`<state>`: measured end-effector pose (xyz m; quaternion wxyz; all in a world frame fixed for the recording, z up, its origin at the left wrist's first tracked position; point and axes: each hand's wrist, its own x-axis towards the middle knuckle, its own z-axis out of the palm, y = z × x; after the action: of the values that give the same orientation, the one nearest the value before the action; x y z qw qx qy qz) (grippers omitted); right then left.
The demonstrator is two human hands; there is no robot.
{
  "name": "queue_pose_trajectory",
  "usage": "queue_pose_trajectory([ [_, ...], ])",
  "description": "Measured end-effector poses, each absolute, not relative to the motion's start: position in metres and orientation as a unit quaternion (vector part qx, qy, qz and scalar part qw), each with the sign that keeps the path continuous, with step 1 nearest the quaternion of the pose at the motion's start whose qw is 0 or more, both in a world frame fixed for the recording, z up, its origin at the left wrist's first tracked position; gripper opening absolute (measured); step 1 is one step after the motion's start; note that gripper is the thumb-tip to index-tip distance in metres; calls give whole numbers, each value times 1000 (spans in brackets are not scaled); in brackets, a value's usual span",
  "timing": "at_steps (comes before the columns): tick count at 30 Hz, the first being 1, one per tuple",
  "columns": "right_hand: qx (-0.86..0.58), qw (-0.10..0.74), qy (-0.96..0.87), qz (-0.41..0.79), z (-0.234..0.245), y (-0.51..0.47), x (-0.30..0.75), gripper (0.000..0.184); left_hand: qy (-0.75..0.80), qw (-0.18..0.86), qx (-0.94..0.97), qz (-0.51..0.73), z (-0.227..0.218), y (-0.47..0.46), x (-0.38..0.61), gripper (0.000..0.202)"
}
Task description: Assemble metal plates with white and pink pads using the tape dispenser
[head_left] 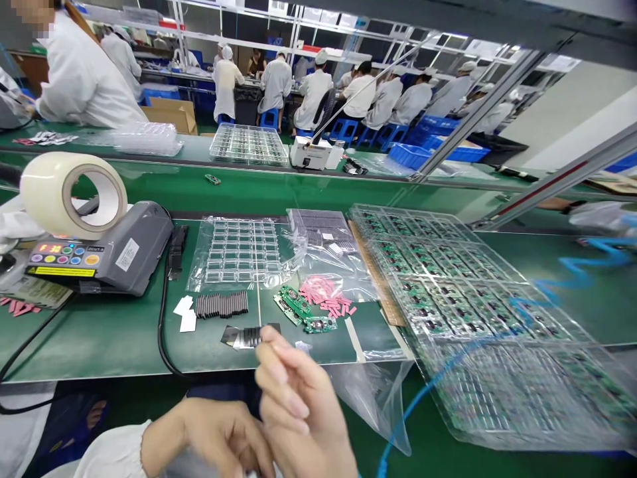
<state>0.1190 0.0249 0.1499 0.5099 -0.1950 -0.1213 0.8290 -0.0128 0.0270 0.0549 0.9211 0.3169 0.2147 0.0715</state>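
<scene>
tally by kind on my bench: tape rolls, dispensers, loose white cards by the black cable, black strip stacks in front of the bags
tape roll: 1
dispenser: 1
white cards: 2
black strip stacks: 2
total: 6

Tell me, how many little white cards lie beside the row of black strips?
2 white cards: one just left of the row of black strips, the other right below it. More may be hidden.
</scene>
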Motion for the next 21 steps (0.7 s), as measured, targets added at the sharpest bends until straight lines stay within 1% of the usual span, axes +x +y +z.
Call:
queue_pose_trajectory([
  [2,-343,559,-243,715,141,25,146,11,177,936,279,121,53,19,-20,49],
  [3,-436,556,-341,620,134,28,163,15,167,943,238,162,50,14,-23,44],
  [4,-526,516,-458,497,126,33,181,19,161,945,194,207,47,9,-26,39],
  [5,-603,421,-574,359,117,38,199,23,157,944,154,246,44,3,-27,35],
  [6,-628,388,-602,305,108,45,217,27,156,941,126,273,41,-2,-28,33],
  [8,-648,347,-634,238,92,59,245,33,159,936,108,296,38,-9,-28,32],
  [12,-643,312,-675,184,74,75,271,30,163,930,111,310,46,-10,-24,37],
  [15,-625,313,-693,178,79,71,272,31,170,925,127,315,61,-3,-23,37],
  [18,-606,328,-698,192,102,58,267,30,211,904,166,334,75,5,-25,37],
  [21,-524,335,-733,274,141,49,248,20,212,879,248,348,87,12,-23,36],
])
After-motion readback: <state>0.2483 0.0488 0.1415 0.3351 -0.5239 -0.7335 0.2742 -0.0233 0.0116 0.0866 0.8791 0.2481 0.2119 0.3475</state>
